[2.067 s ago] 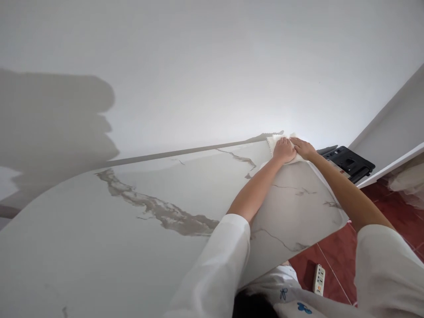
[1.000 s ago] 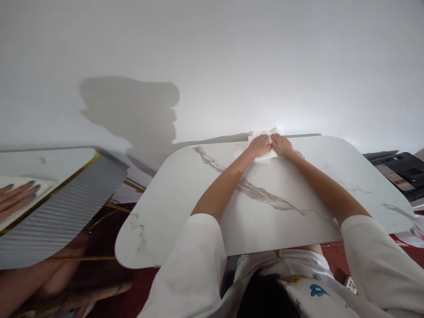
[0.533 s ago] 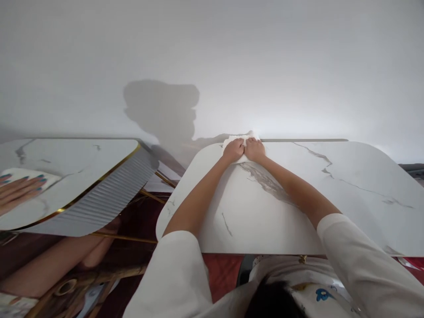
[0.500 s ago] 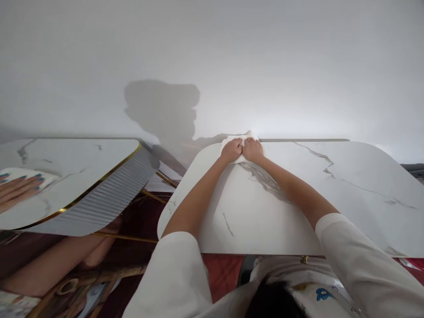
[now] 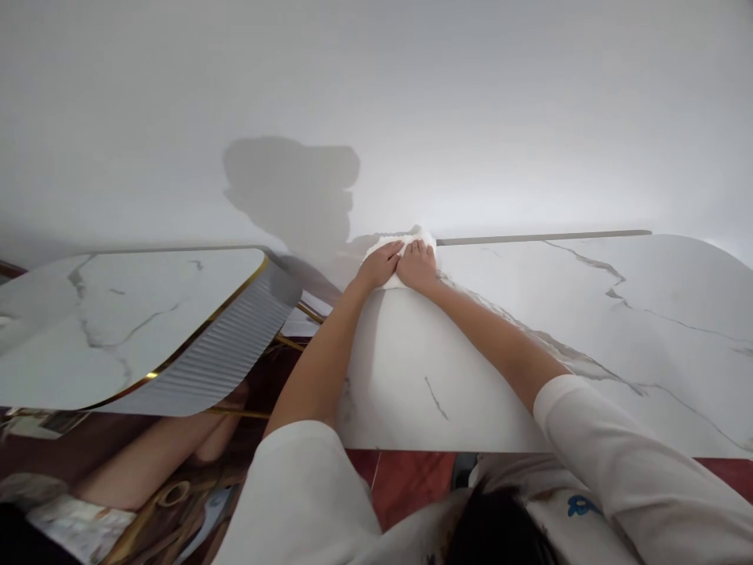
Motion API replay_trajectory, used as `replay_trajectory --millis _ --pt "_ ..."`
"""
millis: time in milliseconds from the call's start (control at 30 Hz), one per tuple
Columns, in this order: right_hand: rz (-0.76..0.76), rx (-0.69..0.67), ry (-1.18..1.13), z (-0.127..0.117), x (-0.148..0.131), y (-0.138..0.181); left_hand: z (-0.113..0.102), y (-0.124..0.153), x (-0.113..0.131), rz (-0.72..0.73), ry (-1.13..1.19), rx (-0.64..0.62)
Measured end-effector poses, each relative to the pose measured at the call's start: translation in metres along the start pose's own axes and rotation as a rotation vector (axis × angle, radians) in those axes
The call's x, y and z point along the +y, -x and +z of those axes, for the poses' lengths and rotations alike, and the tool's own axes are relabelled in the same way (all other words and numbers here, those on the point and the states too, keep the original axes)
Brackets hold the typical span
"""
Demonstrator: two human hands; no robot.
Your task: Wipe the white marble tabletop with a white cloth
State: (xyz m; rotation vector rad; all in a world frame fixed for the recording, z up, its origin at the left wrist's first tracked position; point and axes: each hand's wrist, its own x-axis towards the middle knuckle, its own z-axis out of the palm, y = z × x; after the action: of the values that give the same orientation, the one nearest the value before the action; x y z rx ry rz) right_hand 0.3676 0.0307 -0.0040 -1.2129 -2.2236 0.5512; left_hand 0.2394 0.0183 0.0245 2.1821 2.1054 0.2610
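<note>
Both my hands press a white cloth onto the far left part of a white marble-patterned tabletop, close to the wall. My left hand lies on the cloth's left side, its fingers bent over the fabric and pointing right. Right beside it, nearly touching, my right hand bears down on the other side with fingers curled forward. A bit of the cloth sticks up past the table's back edge, against the wall.
At left stands a second marble-patterned table with gold trim and a ribbed grey side. Below it show another person's leg and a roll of tape. A pale wall rises behind both tables.
My two hands have slid left along the back edge with the cloth. The other person's hand and white cloth on the left table have gone out of view.
</note>
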Motion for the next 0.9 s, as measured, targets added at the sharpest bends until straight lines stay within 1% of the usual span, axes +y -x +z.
replay_trajectory --millis 167,300,433,533,633,767,900 --pt "0.012 0.01 -0.005 0.004 -0.014 0.011 -0.007 0.017 -0.003 0.024 -0.015 0.0" --pt "-0.004 0.018 -0.022 0.002 -0.031 0.031 -0.014 0.043 -0.003 0.029 -0.01 0.002" --pt "-0.025 -0.04 -0.045 -0.005 -0.053 0.059 -0.021 0.078 -0.005 0.021 -0.048 -0.028" --pt "-0.065 -0.105 -0.007 -0.012 -0.067 0.08 -0.026 0.107 -0.003 0.022 -0.063 -0.025" --pt "-0.118 -0.153 0.02 -0.019 -0.079 0.104 -0.03 0.138 0.005 0.025 -0.061 -0.014" --pt "-0.166 -0.194 -0.006 -0.028 -0.093 0.136 -0.036 0.178 0.019 0.003 -0.067 -0.01" --pt "-0.215 -0.216 -0.047 -0.033 -0.102 0.16 -0.04 0.21 0.032 -0.027 -0.096 0.01"
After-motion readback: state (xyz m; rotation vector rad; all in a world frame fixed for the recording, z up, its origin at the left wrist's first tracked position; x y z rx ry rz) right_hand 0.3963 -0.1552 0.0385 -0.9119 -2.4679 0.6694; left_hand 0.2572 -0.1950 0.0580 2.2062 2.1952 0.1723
